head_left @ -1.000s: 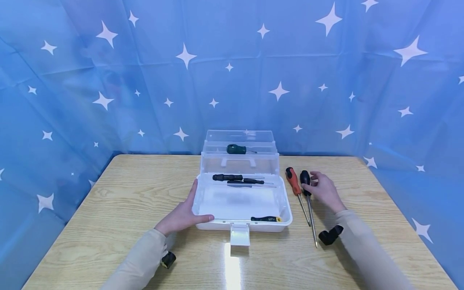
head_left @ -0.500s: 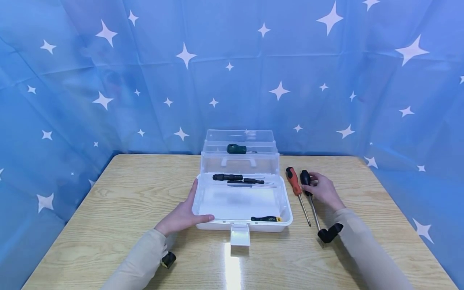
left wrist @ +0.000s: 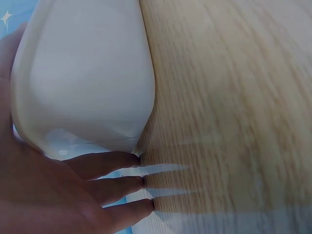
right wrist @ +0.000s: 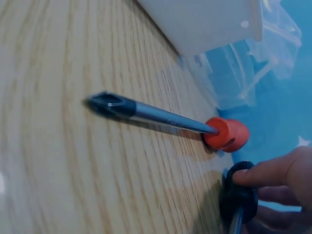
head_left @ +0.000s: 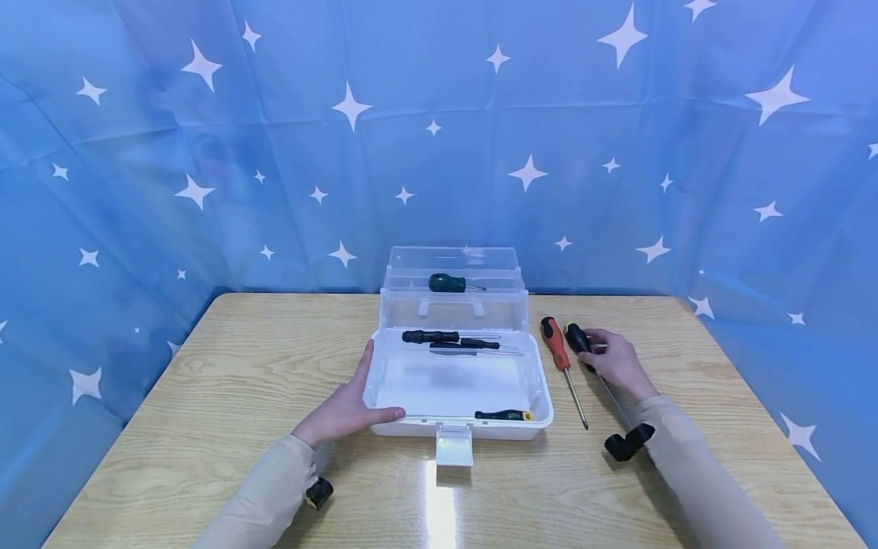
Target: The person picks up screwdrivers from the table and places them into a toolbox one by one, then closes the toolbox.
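My right hand [head_left: 619, 366] pinches the handle of a black screwdriver [head_left: 577, 337] between thumb and fingers; its shank points back toward my wrist. The right wrist view shows a finger on top of the black handle [right wrist: 238, 199]. Beside it on the table lies a red-and-black screwdriver [head_left: 555, 343], with a cross-shaped tip facing the right wrist camera. My left hand [head_left: 343, 412] rests at the near left corner of a white toolbox [head_left: 446, 387], thumb on the front rim. In the left wrist view, straight fingers [left wrist: 114, 165] touch the white wall [left wrist: 92, 68].
The toolbox's see-through lid [head_left: 453, 309] stands raised at the back, with a green screwdriver [head_left: 447, 283] in its upper part. Inside lie several thin black tools [head_left: 430, 335] and a black-and-yellow screwdriver [head_left: 503, 415]. A front latch [head_left: 453, 446] hangs down. Behind the table [head_left: 274, 343] is a blue star-patterned curtain [head_left: 274, 152].
The black screwdriver has turned in my right hand: its handle end has shifted slightly left and its shank has swung right toward my wrist. My left hand and the toolbox stay in place.
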Action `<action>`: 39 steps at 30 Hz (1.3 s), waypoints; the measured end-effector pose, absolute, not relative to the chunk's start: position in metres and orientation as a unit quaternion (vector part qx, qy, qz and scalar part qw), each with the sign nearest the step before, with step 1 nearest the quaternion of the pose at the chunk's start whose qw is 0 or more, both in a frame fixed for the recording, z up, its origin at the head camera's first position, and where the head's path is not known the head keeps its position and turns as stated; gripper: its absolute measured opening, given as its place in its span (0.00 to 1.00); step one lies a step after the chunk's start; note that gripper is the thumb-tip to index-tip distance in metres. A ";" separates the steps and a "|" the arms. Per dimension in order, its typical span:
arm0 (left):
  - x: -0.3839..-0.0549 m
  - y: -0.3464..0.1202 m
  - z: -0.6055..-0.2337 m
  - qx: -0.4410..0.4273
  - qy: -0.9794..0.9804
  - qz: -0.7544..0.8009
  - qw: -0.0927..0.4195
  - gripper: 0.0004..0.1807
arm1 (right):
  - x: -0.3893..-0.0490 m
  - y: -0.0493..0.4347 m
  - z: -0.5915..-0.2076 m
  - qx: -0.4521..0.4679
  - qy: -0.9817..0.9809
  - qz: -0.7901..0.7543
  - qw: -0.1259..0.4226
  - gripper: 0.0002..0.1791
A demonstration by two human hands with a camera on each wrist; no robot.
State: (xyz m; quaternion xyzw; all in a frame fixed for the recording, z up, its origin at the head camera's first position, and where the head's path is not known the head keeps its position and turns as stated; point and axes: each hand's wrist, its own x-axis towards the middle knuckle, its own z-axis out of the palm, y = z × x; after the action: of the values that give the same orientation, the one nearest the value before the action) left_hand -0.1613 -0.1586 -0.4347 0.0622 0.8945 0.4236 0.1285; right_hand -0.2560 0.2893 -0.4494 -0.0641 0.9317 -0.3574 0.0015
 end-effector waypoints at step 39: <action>-0.160 -0.159 -0.434 0.060 0.890 0.431 0.132 0.67 | -0.247 0.292 -0.428 -0.079 0.896 -0.437 -0.004 0.25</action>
State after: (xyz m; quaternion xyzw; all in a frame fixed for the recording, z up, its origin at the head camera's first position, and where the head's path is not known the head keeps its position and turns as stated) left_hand -0.1599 -0.1589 -0.4344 0.0600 0.8903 0.4315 0.1324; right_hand -0.2474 0.2924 -0.4281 -0.0788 0.8959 -0.4371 -0.0037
